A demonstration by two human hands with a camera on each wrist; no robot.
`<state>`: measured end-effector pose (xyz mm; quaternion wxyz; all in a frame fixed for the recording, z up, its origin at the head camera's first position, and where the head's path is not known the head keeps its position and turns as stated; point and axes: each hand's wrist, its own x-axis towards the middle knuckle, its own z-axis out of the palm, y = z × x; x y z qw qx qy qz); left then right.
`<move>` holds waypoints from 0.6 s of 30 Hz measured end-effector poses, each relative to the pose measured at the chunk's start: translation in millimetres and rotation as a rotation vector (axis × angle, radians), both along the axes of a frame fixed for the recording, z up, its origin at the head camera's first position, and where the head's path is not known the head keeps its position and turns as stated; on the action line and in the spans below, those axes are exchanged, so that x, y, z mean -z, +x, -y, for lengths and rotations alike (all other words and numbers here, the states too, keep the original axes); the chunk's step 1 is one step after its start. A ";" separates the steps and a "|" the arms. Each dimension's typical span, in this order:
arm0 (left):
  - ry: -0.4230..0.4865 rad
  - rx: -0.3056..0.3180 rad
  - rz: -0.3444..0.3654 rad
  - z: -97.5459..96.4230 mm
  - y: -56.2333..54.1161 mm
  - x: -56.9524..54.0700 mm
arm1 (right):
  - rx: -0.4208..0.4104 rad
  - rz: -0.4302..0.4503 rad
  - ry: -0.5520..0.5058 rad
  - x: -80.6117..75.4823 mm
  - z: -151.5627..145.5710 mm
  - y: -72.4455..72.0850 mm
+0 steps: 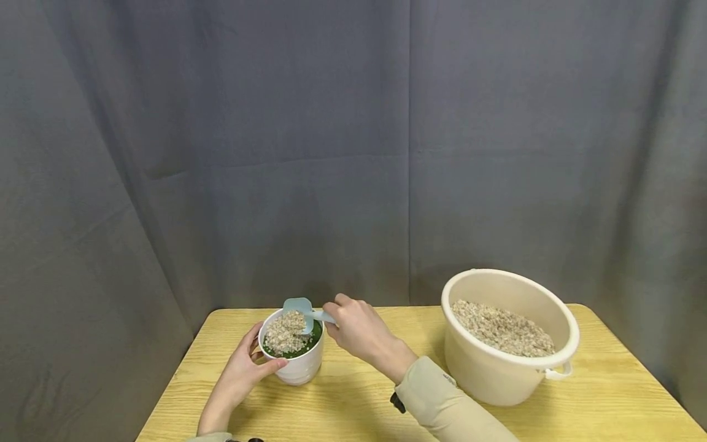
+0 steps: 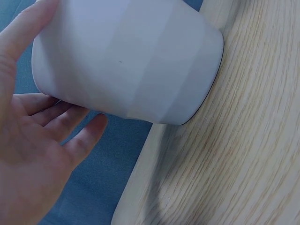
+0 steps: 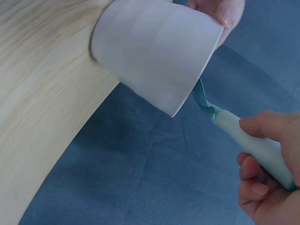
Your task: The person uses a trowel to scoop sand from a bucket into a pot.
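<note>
A white pot [image 1: 302,370] stands upright on the table at the left. Dark green material [image 1: 316,331] shows inside it, partly covered by beige flaky grains [image 1: 282,337]. My left hand [image 1: 239,372] holds the pot from the left, thumb near the rim and fingers round the far side; the left wrist view shows them along the pot wall [image 2: 126,61]. With my right hand [image 1: 361,328] I grip the pale handle [image 3: 255,147] of a small light blue trowel [image 1: 297,304]. Its blade is tilted over the pot's opening, touching or just above the grains.
A large cream bucket [image 1: 491,380] with a side handle [image 1: 559,371] stands at the right of the wooden table [image 1: 353,411]. Similar beige grains [image 1: 502,328] lie in it. Grey curtains [image 1: 309,153] hang behind the table and at its sides.
</note>
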<state>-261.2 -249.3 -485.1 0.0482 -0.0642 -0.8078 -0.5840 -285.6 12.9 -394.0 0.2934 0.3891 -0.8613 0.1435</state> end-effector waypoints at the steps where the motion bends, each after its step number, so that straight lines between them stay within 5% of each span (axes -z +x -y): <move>1: 0.001 0.000 0.001 -0.5 -0.1 0.4 | -0.004 -0.012 0.005 0.7 -0.5 -0.1; 18: -0.027 -0.019 0.003 -0.3 0.3 1.6 | -0.018 -0.147 0.027 12.6 -7.5 -0.1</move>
